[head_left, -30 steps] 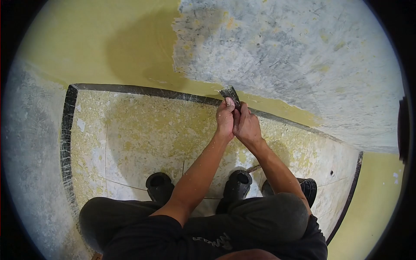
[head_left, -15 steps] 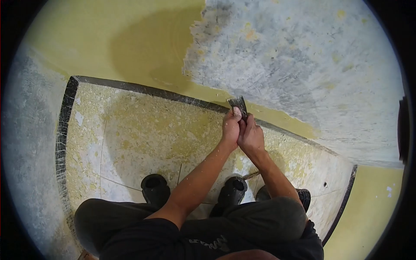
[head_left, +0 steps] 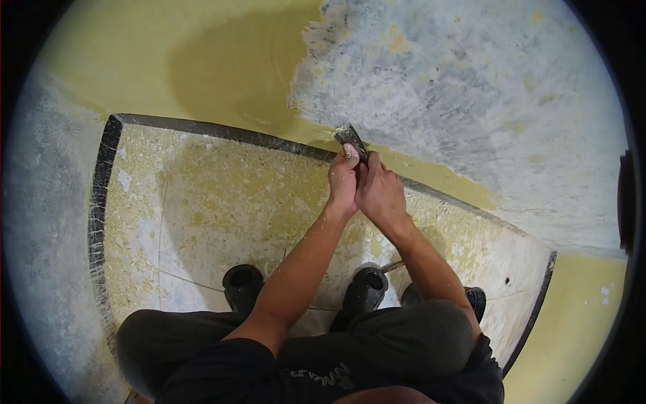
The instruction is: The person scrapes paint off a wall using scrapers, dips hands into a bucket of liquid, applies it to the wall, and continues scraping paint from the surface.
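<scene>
A dark scraper [head_left: 352,140], its flat end dusted with pale flakes, is held in both of my hands against the lower part of the wall. My left hand [head_left: 344,176] wraps round it with the thumb on top near the blade. Pressed close beside it, my right hand [head_left: 381,192] closes round the rear part of the tool. The scraper's end lies at the border between yellow paint [head_left: 222,60] and the bare grey-white wall surface [head_left: 431,101]. My palms hide the tool's rear end.
Paint flakes cover the tiled floor [head_left: 229,195], edged by a dark skirting strip [head_left: 222,129]. Dark shoes [head_left: 243,283] stand below my forearms, and a thin stick [head_left: 392,266] lies by one. A scraped grey wall [head_left: 40,222] rises at the left.
Both hands and the scraper first shifted down and right, then back up and left along the wall's lower edge. The view has tilted slightly. Both hands keep their hold.
</scene>
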Motion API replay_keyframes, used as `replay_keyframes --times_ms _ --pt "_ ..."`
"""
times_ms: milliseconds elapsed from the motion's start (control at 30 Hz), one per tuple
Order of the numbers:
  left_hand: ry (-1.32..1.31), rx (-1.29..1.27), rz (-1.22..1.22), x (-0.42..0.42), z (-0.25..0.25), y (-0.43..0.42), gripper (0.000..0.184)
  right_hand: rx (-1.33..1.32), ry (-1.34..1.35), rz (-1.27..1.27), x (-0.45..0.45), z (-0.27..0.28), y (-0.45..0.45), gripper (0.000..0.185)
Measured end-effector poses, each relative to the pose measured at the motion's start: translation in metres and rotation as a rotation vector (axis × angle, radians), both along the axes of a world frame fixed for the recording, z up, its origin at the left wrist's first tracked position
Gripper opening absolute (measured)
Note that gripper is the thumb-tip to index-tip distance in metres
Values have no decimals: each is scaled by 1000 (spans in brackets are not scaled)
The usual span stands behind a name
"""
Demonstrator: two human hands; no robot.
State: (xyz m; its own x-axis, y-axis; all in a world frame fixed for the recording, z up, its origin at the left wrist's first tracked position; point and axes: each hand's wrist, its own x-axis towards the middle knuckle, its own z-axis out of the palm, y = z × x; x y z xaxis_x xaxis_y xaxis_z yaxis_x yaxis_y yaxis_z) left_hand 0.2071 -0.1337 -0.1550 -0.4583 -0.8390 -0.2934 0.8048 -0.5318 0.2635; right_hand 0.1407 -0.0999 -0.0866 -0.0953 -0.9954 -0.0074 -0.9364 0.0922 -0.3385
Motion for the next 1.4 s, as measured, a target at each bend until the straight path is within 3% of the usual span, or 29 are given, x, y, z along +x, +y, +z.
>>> replay_keyframes --times_ms 167,300,367,433,500,600,667,767,900,1033,1400 --pt "-8 -62 -20 -20 11 17 42 27 -19 -102 -17 5 24 17" --pt "-100 16 -49 -40 -20 23 45 40 55 -141 -17 -1 25 18" --pt "91 -48 -11 -18 -6 17 50 76 16 -162 -4 3 17 18" --pt "124 -68 -41 -8 -17 5 51 13 73 34 5 5 4 24" --pt "65 99 18 -6 -19 2 51 40 60 15 5 6 5 24" --pt "74 25 -35 -22 -6 18 50 44 59 18 -8 2 15 23" --pt "34 -7 -72 -25 -5 16 49 109 64 -118 -18 -4 26 23" --pt "24 7 -5 -22 -10 16 46 -9 78 34 -17 -22 16 24" --pt "4 18 38 3 -18 1 51 38 28 -3 9 -12 -2 20" --pt "-23 -82 -53 -22 -16 18 43 0 1 -135 -11 -19 23 17" --pt "174 -21 17 -39 -30 21 26 -186 -108 37 -43 -18 15 26"
